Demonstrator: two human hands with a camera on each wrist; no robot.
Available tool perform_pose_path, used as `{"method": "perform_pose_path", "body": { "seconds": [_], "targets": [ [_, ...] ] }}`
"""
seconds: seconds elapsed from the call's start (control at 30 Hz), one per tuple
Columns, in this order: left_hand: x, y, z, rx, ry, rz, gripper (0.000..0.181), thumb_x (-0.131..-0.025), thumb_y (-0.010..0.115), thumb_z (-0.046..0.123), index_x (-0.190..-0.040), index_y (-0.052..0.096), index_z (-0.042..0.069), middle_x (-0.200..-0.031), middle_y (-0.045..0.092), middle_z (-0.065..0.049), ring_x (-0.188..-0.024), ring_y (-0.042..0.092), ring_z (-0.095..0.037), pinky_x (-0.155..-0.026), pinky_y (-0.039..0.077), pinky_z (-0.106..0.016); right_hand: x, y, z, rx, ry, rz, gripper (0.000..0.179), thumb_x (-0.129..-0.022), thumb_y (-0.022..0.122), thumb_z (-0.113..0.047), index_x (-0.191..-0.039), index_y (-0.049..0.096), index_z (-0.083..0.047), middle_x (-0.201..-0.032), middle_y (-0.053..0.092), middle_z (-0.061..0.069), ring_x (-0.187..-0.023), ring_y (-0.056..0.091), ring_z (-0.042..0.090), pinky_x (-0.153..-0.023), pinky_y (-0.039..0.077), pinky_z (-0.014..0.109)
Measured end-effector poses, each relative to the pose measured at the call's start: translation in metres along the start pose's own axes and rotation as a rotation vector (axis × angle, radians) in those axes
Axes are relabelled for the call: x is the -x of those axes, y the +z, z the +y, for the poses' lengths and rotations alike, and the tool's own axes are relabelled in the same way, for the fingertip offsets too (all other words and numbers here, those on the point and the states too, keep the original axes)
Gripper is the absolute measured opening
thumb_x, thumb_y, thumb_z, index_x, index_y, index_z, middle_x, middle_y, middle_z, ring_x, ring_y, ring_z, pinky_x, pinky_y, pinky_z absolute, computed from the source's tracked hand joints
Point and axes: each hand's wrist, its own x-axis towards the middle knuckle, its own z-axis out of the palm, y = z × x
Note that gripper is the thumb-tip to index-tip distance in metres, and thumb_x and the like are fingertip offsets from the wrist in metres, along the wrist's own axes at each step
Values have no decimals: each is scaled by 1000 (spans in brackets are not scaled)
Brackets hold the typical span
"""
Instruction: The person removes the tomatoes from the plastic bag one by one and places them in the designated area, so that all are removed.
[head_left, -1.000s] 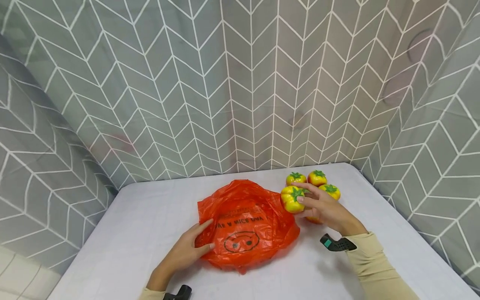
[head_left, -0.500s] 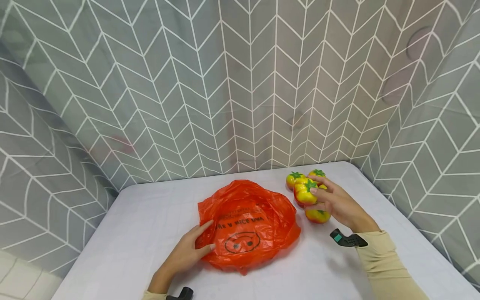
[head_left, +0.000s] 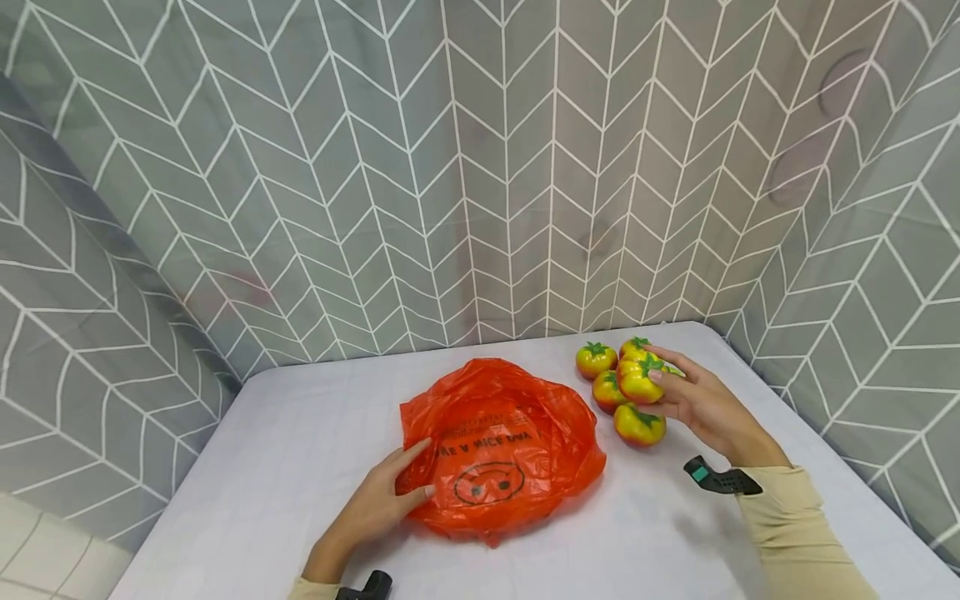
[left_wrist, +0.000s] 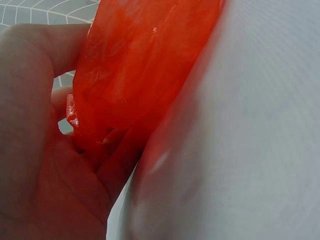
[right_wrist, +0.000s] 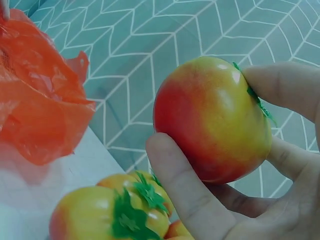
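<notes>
A red plastic bag with black print lies with its mouth spread on the table. At its near left side my left hand holds the rim, thumb and forefinger apart; through the film in the left wrist view other fingers show. My right hand grips a yellow-and-red tomato with a green leafy top, thumb and fingers round its sides. This tomato is raised above several similar tomatoes grouped right of the bag. Part of that group is hidden behind the held tomato and the hand.
The table has a white cover and ends at a grey curtain with white zigzag lines. Similar curtain hangs on both sides. A dark wristband is on the right wrist.
My right hand has carried the tomato rightward, away from the bag's right edge, to over the grouped tomatoes. The left hand and the bag have hardly moved.
</notes>
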Motion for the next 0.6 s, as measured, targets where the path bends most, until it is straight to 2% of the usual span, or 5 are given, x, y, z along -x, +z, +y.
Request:
{"method": "perform_pose_path", "body": {
  "seconds": [0.2, 0.4, 0.6],
  "targets": [
    [-1, 0, 1, -1, -10, -12, 69, -88, 76, 38, -150, 49, 25, -152, 45, -13, -141, 37, -40, -111, 29, -65, 3, -8, -1, -27, 8, 19, 62, -104, 57, -25, -157, 28, -15, -151, 24, 18, -105, 68, 17, -91, 56, 37],
    [-2, -1, 1, -1, 5, -4, 68, -88, 76, 36, -150, 49, 25, -152, 45, -12, -141, 38, -38, -112, 28, -64, 4, -14, -3, -55, 1, 28, 57, -104, 57, -23, -154, 30, -15, -146, 29, 16, -105, 67, 15, -91, 56, 38],
    [0, 0, 1, 6, 3, -4, 68, -88, 76, 36, -150, 50, 24, -152, 45, -12, -141, 37, -38, -112, 28, -65, 7, -19, -2, -44, 21, 53, 56, -103, 58, -24, -152, 32, -17, -152, 21, 18, -105, 65, 12, -91, 56, 39]
  ]
}}
